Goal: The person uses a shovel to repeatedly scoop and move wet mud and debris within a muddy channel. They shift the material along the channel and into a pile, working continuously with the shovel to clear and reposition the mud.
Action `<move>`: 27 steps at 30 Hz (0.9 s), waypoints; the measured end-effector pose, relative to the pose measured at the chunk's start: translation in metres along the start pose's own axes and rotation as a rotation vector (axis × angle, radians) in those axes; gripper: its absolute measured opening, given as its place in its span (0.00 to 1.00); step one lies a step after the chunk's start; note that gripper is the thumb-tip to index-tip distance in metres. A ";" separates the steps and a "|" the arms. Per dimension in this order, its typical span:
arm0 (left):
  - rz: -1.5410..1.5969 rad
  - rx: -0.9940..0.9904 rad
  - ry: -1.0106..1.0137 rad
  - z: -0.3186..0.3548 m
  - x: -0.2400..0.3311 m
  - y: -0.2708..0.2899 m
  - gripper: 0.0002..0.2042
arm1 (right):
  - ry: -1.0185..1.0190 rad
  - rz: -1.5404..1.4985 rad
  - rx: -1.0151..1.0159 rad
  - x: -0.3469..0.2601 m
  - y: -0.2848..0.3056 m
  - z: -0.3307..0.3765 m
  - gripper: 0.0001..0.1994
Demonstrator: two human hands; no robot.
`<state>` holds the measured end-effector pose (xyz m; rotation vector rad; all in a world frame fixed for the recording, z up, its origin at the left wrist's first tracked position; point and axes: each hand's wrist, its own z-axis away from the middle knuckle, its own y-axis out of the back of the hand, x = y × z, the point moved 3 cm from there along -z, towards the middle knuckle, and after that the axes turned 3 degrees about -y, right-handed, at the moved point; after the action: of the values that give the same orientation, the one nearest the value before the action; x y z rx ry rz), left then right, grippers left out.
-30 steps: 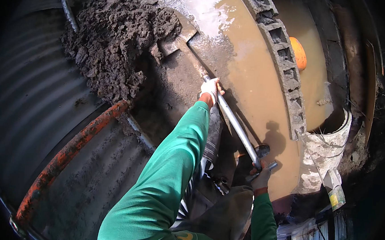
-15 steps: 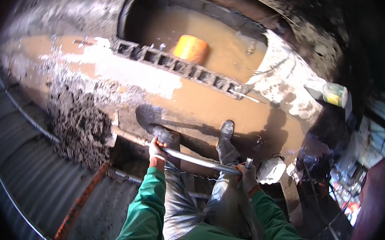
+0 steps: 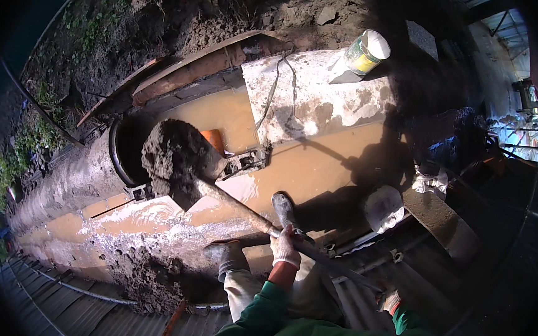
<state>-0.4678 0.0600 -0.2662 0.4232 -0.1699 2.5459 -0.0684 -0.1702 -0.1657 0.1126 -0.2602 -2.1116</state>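
Note:
A long-handled shovel (image 3: 238,206) slants up to the left across my body, its blade heaped with dark wet mud (image 3: 173,152). My left hand (image 3: 285,247), in a pale knit glove, is wrapped round the middle of the shaft. Lower and to the right, my right hand (image 3: 391,300) is closed on the rear end of the handle, partly in shade. The raised load hides part of the row of hollow blocks (image 3: 244,162) and of an orange container (image 3: 213,140) in the muddy water. Below it lies a dark mud pile (image 3: 143,278).
Brown water (image 3: 318,171) covers the channel around my boots (image 3: 285,210). A big round pipe (image 3: 74,182) lies at left. On a pale slab (image 3: 329,103) stands a white-and-yellow bucket (image 3: 367,50). A white sack (image 3: 383,208) and a plank (image 3: 443,221) lie at right, corrugated sheets (image 3: 78,307) near me.
The shovel blade has risen from the mud pile, now carrying mud, and swung out over the hollow blocks. My right hand has moved down and right, and the view has turned.

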 end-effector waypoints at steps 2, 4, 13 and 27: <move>-0.026 -0.277 -0.041 0.021 0.028 -0.100 0.12 | -0.193 -0.254 -0.357 -0.015 -0.020 0.001 0.13; -0.194 -0.415 -0.176 0.026 0.062 -0.190 0.12 | -0.243 -0.162 -0.540 -0.060 -0.047 0.005 0.14; 0.313 -0.600 -0.218 0.010 0.148 -0.132 0.09 | 0.497 0.270 -0.327 -0.216 -0.158 0.046 0.15; 0.560 0.075 -0.077 -0.187 0.071 0.252 0.13 | 0.311 0.801 -0.274 0.013 -0.355 0.150 0.14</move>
<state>-0.7098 -0.0785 -0.4268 0.5677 -0.2504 3.0939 -0.3975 0.0208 -0.1010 0.1430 0.1583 -1.2900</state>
